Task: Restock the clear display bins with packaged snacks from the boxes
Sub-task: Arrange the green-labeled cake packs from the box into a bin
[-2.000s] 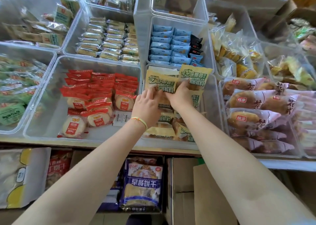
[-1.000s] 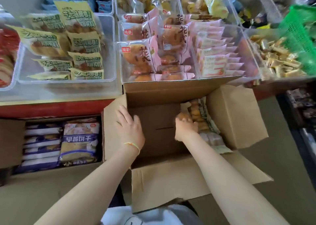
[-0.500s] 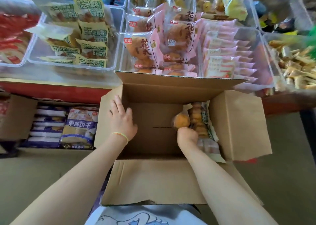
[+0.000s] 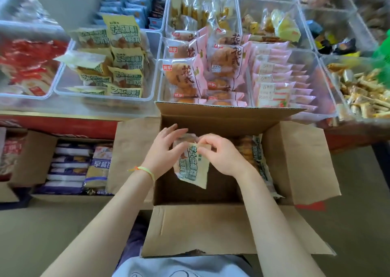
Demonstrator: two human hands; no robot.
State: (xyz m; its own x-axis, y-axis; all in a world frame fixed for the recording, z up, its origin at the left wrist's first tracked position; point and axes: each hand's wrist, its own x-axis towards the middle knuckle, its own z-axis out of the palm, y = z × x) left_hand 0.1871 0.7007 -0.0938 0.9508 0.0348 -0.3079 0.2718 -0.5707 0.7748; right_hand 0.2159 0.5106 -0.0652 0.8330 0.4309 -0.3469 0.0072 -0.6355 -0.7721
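An open cardboard box (image 4: 202,226) stands on the floor below the shelf of clear bins. Over its middle I hold one yellow-green snack packet (image 4: 193,168). My right hand (image 4: 221,154) pinches the packet's top edge. My left hand (image 4: 162,152) touches its left side with fairly straight fingers. More packets of the same kind (image 4: 253,152) stand against the box's right wall. The clear bin (image 4: 67,87) at upper left holds several matching yellow-green packets (image 4: 126,61).
Neighbouring bins hold red packets (image 4: 27,65), pink bread packs (image 4: 190,74) and gold-wrapped sweets (image 4: 363,93). Another open box of blue-and-white biscuit packs (image 4: 71,167) sits on the floor to the left. A green basket (image 4: 383,51) shows at the right edge.
My right hand has lifted a packet out of the stack at the box's right side. My left hand left the box's left flap and came to the packet.
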